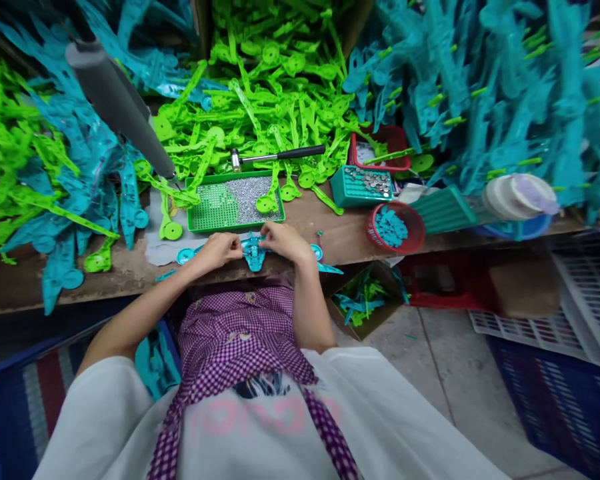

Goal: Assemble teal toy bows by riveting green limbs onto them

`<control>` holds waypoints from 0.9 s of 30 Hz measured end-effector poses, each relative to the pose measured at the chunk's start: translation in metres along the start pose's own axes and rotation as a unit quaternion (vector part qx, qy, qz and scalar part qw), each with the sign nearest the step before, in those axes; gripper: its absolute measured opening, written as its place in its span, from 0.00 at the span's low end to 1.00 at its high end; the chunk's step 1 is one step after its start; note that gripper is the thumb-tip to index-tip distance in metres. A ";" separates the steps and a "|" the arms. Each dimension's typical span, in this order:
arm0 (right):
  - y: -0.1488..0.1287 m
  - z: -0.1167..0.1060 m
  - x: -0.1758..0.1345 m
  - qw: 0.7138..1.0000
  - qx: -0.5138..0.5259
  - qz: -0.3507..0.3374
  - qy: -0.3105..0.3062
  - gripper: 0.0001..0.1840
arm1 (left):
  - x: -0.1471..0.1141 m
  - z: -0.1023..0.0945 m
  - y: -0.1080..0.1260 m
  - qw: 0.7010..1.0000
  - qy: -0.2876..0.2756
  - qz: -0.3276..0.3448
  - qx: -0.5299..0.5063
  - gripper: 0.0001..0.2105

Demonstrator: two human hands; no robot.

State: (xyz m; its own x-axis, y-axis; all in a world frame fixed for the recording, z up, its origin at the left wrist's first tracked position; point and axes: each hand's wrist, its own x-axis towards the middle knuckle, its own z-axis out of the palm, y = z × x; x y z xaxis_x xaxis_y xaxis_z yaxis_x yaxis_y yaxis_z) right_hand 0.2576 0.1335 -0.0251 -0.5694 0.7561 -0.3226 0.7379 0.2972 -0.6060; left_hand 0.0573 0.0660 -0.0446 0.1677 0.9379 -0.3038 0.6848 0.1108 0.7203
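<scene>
A long blue plastic part (255, 255) lies crosswise at the table's front edge, its middle piece between my two hands. My left hand (223, 249) is closed at the left side of that middle piece, fingers pinched together. On the other side, my right hand (283, 240) has its fingers bent in a pinch against the blue part. Whether a small piece sits in either pinch is too small to tell. Just beyond my hands stands a green tray (215, 205) of tiny metal pieces. A hammer (280, 155) with a black handle lies behind the tray.
Green plastic parts (280, 100) heap up at the back, with blue parts (450, 73) piled right. A grey powered tool (120, 100) slants down from upper left. To the right stand a red tub (415, 230) of blue pieces and a teal box (337, 190) with metal discs.
</scene>
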 end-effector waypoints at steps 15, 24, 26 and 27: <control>0.035 0.025 -0.024 0.980 0.053 -0.187 0.032 0.10 | -0.038 -0.005 -0.008 0.993 0.112 0.020 0.012 0.04; 0.040 0.031 -0.027 0.977 0.000 -0.209 0.043 0.14 | -0.067 0.045 0.006 0.961 0.267 -0.017 -0.074 0.08; 0.041 0.031 -0.027 0.977 -0.015 -0.210 0.036 0.14 | -0.067 0.049 0.011 0.953 0.284 -0.037 -0.095 0.08; 0.040 0.031 -0.027 0.976 -0.031 -0.213 0.028 0.14 | -0.067 0.049 0.011 0.952 0.286 -0.046 -0.098 0.08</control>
State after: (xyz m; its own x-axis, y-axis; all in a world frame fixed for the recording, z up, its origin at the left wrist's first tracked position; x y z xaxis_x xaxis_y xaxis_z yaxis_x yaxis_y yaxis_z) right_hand 0.2918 0.1067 -0.0635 -0.8098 0.5866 -0.0101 0.4606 0.6250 -0.6302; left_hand 0.0887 -0.0122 -0.0465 -0.3381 0.9409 -0.0218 0.5227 0.2070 0.8270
